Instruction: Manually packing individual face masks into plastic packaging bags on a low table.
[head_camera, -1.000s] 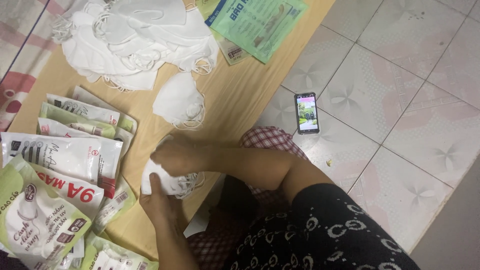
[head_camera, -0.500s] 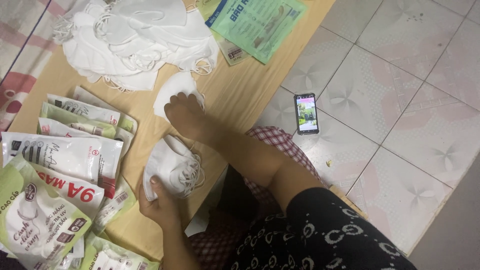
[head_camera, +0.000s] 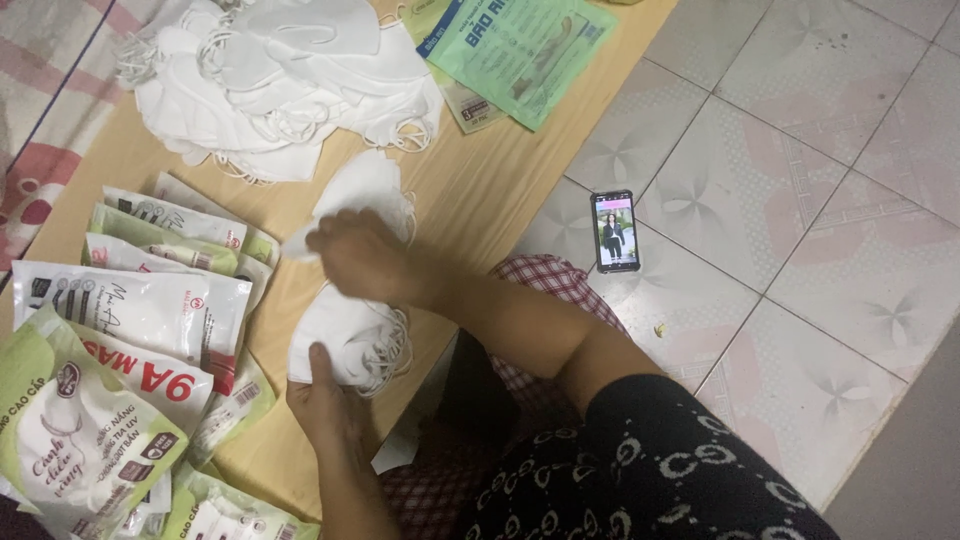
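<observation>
Right now my left hand (head_camera: 325, 405) pins a small stack of white masks (head_camera: 345, 335) flat on the wooden table (head_camera: 480, 200), thumb on top and fingers closed lightly against the stack's near edge. My right hand (head_camera: 365, 262) reaches out at twelve o'clock from the stack and closes on the edge of one loose mask (head_camera: 365, 190); the fingers are narrowed on it, though I cannot tell how firm the pinch is, since my own knuckles hide the tips. That loose mask lies between the stack and the big heap of masks (head_camera: 270, 85) at eleven o'clock, well apart from the heap and just beyond the stack. At nine o'clock a fan of printed pouches (head_camera: 130, 330) overlaps in a row, some green, some white. At one o'clock lie green paper sheets (head_camera: 520, 55); at three o'clock, off the table, a phone (head_camera: 615, 230) sits lit on the tiled floor (head_camera: 800, 200).

I judge the step to be gathering: one mask at a time onto the stack. The next move seems to call for a clean lift, ear loops untangled, and the mask laid square on the stack while my left hand holds it steady.
</observation>
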